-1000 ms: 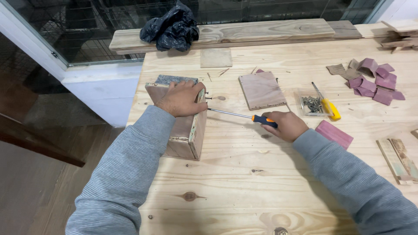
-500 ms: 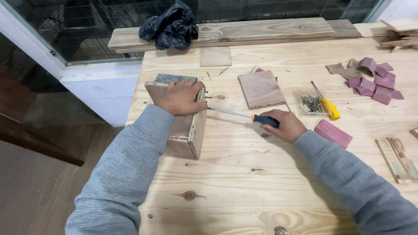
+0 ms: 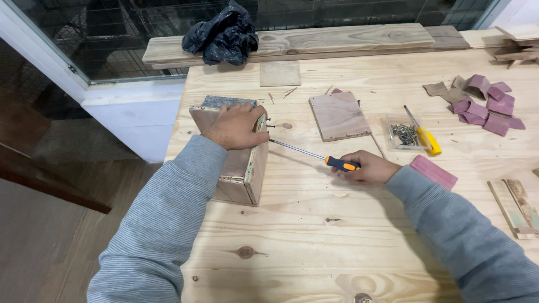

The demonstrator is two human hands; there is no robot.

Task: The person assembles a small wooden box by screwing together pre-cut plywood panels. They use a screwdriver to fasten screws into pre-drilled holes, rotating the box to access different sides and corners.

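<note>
My left hand [image 3: 236, 126] presses down on top of a small wooden box [image 3: 238, 168] lying on its side on the pale wooden workbench [image 3: 314, 235]. My right hand [image 3: 365, 166] grips the orange-and-black handle of a long screwdriver [image 3: 306, 151]. Its shaft runs left and its tip meets the box's right face near a few screws sticking out by my left fingers.
A flat brown wood panel [image 3: 338, 115] lies behind the screwdriver. A clear tray of screws [image 3: 403, 133] with a yellow-handled tool [image 3: 425, 134] sits to its right. Purple wood scraps [image 3: 485, 101], a pink block [image 3: 433, 172], a black bag [image 3: 222, 33] and long planks [image 3: 337, 39] lie around.
Both hands and the screwdriver stay almost where they were; the view has only shifted slightly.
</note>
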